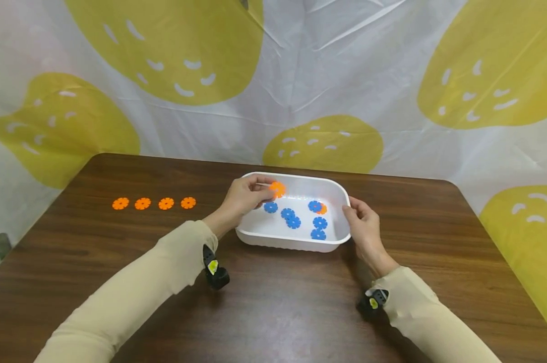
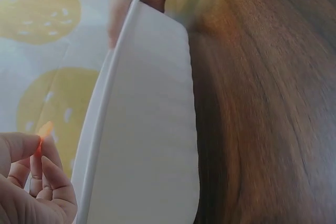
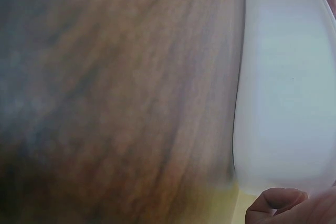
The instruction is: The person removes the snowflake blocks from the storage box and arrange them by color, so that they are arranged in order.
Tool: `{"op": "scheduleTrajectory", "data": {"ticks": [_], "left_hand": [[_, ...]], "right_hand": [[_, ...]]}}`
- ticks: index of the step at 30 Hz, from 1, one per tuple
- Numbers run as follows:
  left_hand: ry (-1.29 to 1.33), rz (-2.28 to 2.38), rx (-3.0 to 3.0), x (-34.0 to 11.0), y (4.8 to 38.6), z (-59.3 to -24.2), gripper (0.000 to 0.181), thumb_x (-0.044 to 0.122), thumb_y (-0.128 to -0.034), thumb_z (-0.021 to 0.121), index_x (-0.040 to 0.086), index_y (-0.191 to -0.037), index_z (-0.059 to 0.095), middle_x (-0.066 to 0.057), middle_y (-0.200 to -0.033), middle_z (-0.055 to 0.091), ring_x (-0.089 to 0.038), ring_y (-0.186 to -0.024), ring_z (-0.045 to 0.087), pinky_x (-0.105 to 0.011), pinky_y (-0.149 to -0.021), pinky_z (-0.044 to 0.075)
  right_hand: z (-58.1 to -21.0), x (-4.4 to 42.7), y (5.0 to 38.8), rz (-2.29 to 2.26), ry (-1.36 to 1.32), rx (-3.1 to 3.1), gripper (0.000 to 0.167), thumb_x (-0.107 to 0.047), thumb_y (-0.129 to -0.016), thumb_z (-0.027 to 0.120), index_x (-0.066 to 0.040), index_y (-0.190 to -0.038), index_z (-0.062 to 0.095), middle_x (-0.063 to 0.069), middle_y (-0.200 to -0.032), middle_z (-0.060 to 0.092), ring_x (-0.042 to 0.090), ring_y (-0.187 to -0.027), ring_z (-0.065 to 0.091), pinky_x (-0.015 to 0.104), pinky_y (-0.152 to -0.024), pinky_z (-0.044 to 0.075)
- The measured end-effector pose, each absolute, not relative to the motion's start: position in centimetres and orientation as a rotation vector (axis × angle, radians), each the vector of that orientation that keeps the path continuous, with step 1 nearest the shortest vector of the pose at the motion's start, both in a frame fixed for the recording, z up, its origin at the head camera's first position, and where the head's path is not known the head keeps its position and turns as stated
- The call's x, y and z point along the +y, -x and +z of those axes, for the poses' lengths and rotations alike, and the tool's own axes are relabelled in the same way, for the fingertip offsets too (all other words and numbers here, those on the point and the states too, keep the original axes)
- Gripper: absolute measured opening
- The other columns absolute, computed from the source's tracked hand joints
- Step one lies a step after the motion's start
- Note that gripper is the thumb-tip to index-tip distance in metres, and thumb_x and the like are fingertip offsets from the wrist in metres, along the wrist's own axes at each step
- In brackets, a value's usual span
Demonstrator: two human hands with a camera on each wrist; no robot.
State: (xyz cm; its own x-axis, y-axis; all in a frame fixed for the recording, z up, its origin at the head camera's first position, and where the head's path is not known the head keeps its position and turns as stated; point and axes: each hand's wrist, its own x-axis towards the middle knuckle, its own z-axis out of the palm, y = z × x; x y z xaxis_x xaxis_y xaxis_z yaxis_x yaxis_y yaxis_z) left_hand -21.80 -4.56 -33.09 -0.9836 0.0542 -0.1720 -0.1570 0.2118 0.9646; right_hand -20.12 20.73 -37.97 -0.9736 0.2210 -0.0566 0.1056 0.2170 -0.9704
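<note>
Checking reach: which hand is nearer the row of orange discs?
Left. The left hand is right of the row, over the tray; the right hand is farther right, holding the tray.

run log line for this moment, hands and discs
left hand: pinches orange disc over tray | right hand: holds tray's right side | in tray: blue discs, another orange | table: four orange discs in row

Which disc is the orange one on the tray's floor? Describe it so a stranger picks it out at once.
On the brown table, find the white tray. On its floor, toward the right hand, a blue disc partly overlaps the orange disc. It is the only orange one lying there; its neighbours are all blue.
</note>
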Motion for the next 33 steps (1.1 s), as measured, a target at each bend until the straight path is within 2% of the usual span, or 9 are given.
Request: {"op": "scheduleTrajectory", "data": {"ticks": [3, 7, 10, 16, 20, 26, 33], "left_hand": [[0.148, 1.889, 2.306, -5.8, 21.6, -32.8, 0.031, 0.012, -0.0852, 0.068, 0.012, -0.116, 0.064, -0.009, -0.100, 0.067, -0.026, -0.096, 0.066, -0.031, -0.076, 0.050], [0.184, 1.960, 2.286, -7.7, 21.4, -32.7, 0.031, 0.011, -0.0870, 0.066, 0.009, -0.118, 0.062, 0.000, -0.089, 0.065, -0.010, -0.078, 0.066, -0.021, -0.064, 0.046], [0.189, 2.024, 2.273, -9.3, 21.3, -32.7, 0.032, 0.010, -0.0881, 0.064, 0.006, -0.119, 0.061, 0.007, -0.081, 0.062, -0.002, -0.068, 0.061, -0.018, -0.058, 0.044], [0.228, 2.083, 2.271, -12.9, 21.0, -33.0, 0.033, 0.012, -0.0898, 0.063, 0.005, -0.122, 0.058, 0.013, -0.076, 0.063, -0.003, -0.069, 0.061, -0.018, -0.061, 0.046], [0.261, 2.103, 2.273, -15.2, 20.5, -33.2, 0.028, 0.014, -0.0908, 0.062, 0.009, -0.118, 0.058, 0.015, -0.074, 0.063, -0.002, -0.068, 0.059, -0.017, -0.060, 0.045], [0.319, 2.137, 2.214, -18.3, 19.5, -33.6, 0.020, 0.017, -0.0912, 0.062, 0.020, -0.111, 0.059, 0.016, -0.081, 0.064, 0.000, -0.075, 0.061, -0.015, -0.061, 0.047], [0.369, 2.212, 2.154, -21.1, 18.9, -34.3, 0.019, 0.015, -0.0908, 0.062, 0.020, -0.109, 0.058, 0.015, -0.078, 0.065, 0.002, -0.072, 0.061, -0.013, -0.059, 0.047]], "right_hand": [[-38.0, 20.7, 20.1, 1.883, 0.324, -2.374, 0.038, -0.014, -0.097, 0.047, 0.002, -0.131, 0.050, 0.019, -0.113, 0.055, 0.011, -0.083, 0.056, 0.013, -0.067, 0.049], [-38.1, 20.7, 20.2, 1.879, 0.326, -2.376, 0.038, -0.014, -0.097, 0.047, 0.002, -0.132, 0.049, 0.019, -0.112, 0.055, 0.011, -0.083, 0.055, 0.013, -0.067, 0.050], [-38.1, 20.8, 20.2, 1.883, 0.318, -2.376, 0.039, -0.015, -0.097, 0.048, 0.001, -0.132, 0.049, 0.019, -0.112, 0.056, 0.012, -0.083, 0.056, 0.014, -0.067, 0.050], [-38.1, 20.9, 20.3, 1.881, 0.302, -2.387, 0.040, -0.016, -0.097, 0.048, 0.000, -0.133, 0.048, 0.020, -0.115, 0.055, 0.015, -0.086, 0.057, 0.015, -0.069, 0.051], [-38.1, 21.0, 20.3, 1.877, 0.314, -2.401, 0.040, -0.017, -0.098, 0.047, -0.001, -0.134, 0.048, 0.020, -0.118, 0.055, 0.016, -0.089, 0.056, 0.013, -0.070, 0.050], [-38.0, 21.0, 20.3, 1.879, 0.329, -2.414, 0.041, -0.017, -0.098, 0.047, -0.001, -0.135, 0.047, 0.021, -0.122, 0.054, 0.022, -0.096, 0.055, 0.012, -0.071, 0.049], [-38.0, 21.2, 20.4, 1.871, 0.323, -2.414, 0.040, -0.017, -0.098, 0.047, -0.001, -0.135, 0.047, 0.020, -0.121, 0.054, 0.021, -0.094, 0.055, 0.013, -0.071, 0.050]]}}
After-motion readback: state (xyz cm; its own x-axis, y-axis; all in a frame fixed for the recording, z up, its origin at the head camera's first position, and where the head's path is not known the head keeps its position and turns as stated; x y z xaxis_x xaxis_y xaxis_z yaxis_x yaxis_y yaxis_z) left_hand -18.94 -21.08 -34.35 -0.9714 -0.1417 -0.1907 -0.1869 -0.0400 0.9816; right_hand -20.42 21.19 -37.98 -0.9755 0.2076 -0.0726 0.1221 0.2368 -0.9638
